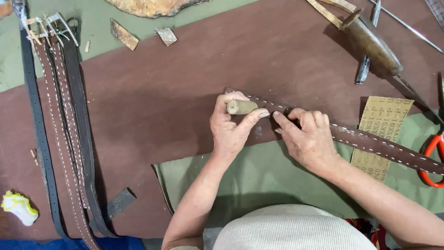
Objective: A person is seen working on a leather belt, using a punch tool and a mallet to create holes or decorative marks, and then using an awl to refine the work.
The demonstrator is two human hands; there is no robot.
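belt (370,141) end under hands, scissors (432,155) cut off right

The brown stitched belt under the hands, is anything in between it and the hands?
Nothing visible. The left hand grips a small wooden tool held over the brown stitched belt, and the right hand presses straight onto the belt beside it.

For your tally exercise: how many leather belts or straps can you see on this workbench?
5: four lie side by side at the left, overlapping, so more may hide; one stitched brown belt runs under the hands.
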